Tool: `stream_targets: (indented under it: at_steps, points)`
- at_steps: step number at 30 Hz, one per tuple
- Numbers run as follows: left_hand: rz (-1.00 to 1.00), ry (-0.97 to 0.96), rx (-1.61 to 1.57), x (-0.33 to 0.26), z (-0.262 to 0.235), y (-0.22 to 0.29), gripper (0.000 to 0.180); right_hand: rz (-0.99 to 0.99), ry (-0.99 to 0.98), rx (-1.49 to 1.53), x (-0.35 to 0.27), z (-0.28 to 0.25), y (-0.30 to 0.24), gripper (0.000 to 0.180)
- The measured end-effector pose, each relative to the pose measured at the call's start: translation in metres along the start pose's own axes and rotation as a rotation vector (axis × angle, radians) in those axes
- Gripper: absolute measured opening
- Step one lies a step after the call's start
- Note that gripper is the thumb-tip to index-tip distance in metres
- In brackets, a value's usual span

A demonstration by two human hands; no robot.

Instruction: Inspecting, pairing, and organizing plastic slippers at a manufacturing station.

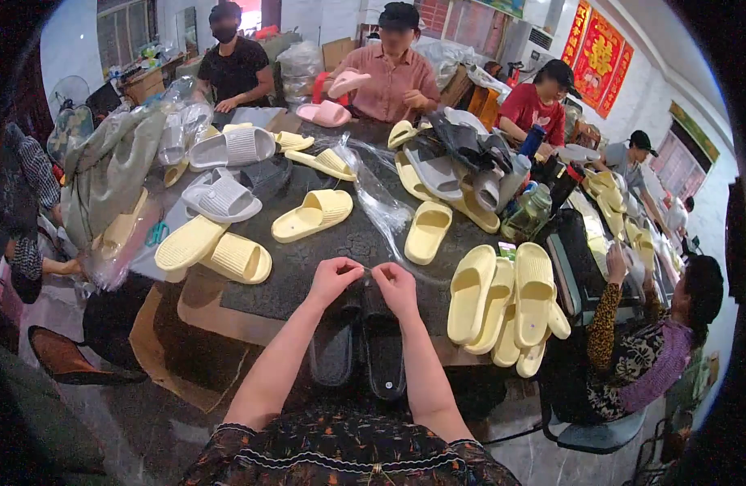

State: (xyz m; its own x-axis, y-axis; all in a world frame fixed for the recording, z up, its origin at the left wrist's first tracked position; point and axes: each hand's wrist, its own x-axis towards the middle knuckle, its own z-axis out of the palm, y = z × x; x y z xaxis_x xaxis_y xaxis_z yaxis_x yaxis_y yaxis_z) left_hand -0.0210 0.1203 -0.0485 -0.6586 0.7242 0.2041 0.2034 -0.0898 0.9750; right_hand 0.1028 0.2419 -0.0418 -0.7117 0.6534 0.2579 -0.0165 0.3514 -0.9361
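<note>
Both my hands are held close together over the near edge of the table. My left hand (338,279) is closed in a pinch, fingertips facing right. Opposite it, my right hand (394,289) pinches too, its tips almost meeting the left ones. Whatever lies between the fingertips is too small to make out. Just below the hands are two black slippers, a left one (332,356) and a right one (386,366) with a small pale dot on its sole. Beyond my hands lies a single yellow slipper (313,215), with another yellow slipper (428,232) to its right.
Several yellow slippers (472,296) stand stacked at the near right edge. Grey slippers (221,196) and turquoise scissors (157,233) lie at left; clear plastic film (377,198) crosses the dark table (259,283). An open cardboard box (186,356) sits below left. Co-workers surround the table.
</note>
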Motion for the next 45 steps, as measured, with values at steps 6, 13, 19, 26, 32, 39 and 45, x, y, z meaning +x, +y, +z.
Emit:
stream_targets:
  at_steps: [6, 13, 19, 26, 32, 39, 45]
  points:
    - [0.007, 0.053, -0.03, -0.002, 0.002, 0.002, 0.017, -0.003, 0.091, -0.048, -0.005, -0.002, -0.009, 0.021]
    - [0.043, -0.035, 0.026, 0.0, 0.004, -0.003, 0.019, -0.109, 0.022, -0.05, -0.003, -0.001, 0.006, 0.02]
    - [0.051, 0.115, -0.014, -0.001, 0.006, -0.002, 0.016, 0.069, 0.063, -0.082, -0.004, -0.005, 0.001, 0.021]
    - [0.049, 0.127, 0.079, -0.003, -0.001, -0.005, 0.016, 0.049, 0.048, 0.014, -0.001, 0.002, 0.012, 0.022]
    - [0.074, 0.047, 0.112, -0.002, 0.007, 0.008, 0.018, 0.042, 0.046, -0.008, 0.001, -0.002, 0.01, 0.018]
    - [0.006, -0.028, 0.086, -0.004, 0.004, 0.0, 0.016, 0.023, -0.043, -0.01, 0.0, 0.001, 0.008, 0.019]
    - [0.042, 0.102, 0.027, -0.002, 0.003, -0.005, 0.016, 0.011, 0.034, 0.045, 0.001, 0.0, 0.012, 0.018]
